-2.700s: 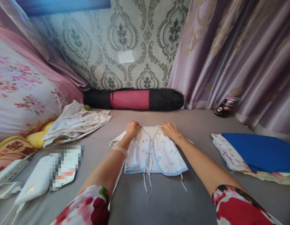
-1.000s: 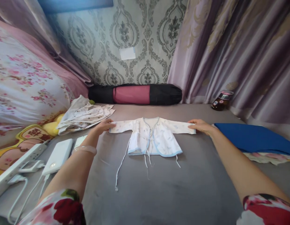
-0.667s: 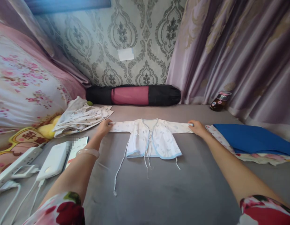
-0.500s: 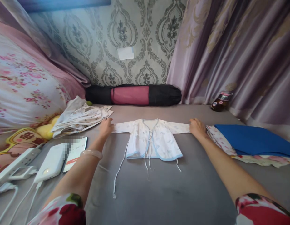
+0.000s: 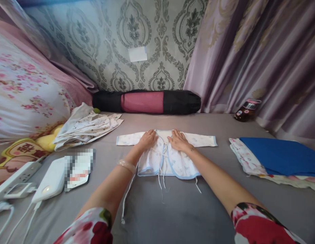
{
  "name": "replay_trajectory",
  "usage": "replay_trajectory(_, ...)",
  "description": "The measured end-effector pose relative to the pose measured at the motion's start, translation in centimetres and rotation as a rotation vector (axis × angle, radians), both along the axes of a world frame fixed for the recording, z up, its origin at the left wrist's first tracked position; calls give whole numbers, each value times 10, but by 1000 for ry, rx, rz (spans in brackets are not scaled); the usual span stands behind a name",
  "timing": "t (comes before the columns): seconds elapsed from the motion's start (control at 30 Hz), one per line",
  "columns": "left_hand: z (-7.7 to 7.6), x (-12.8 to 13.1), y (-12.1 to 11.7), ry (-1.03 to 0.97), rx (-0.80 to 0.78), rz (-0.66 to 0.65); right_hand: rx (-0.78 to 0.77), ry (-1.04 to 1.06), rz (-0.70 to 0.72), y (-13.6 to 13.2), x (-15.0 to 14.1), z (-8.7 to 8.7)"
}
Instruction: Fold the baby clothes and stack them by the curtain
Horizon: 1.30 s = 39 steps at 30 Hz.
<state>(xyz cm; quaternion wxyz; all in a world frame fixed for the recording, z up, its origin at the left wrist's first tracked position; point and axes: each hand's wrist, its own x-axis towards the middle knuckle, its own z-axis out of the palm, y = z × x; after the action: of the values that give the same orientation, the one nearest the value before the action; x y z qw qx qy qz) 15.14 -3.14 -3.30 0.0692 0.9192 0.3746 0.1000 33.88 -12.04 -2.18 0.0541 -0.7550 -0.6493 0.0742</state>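
A white baby shirt (image 5: 181,166) with blue trim and tie strings lies spread flat, its sleeves stretched out to both sides. My left hand (image 5: 148,139) rests palm down on its left shoulder, fingers extended. On the right shoulder my right hand (image 5: 179,139) lies flat in the same way. Both hands hide parts of the shoulders and upper front. The ties (image 5: 163,166) are fastened at the middle, and a long loose string (image 5: 127,200) trails from the left side onto the grey sheet (image 5: 177,210).
A crumpled patterned cloth (image 5: 83,130), a phone (image 5: 79,171), a white power bank (image 5: 50,179) and a power strip (image 5: 22,173) lie left. Folded blue fabric (image 5: 287,156) is at right, a bottle (image 5: 246,111) behind it. A black-and-pink roll bag (image 5: 142,102) lies along the wall.
My hands have let go of the sleeve ends and moved inward to the shirt's shoulders. Both sleeves now lie straight out with their blue cuffs showing.
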Motion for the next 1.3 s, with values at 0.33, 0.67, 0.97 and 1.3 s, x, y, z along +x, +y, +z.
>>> replay_trajectory(0.33, -4, 0, -9, 136, 8, 45, 84, -31, 0, -2, 1, -14)
replay_trajectory(0.67, 41, -38, -52, -69, -27, 274, 315, 209, 40, -54, 11, 14)
replay_trajectory(0.97, 52, -126, -143, -293, -352, 276, 152, 392, -296, -168, 38, 18)
replay_trajectory(1.3, 27, -104, -159, -64, -270, 386, 61, 350, -292, -193, 8, 16)
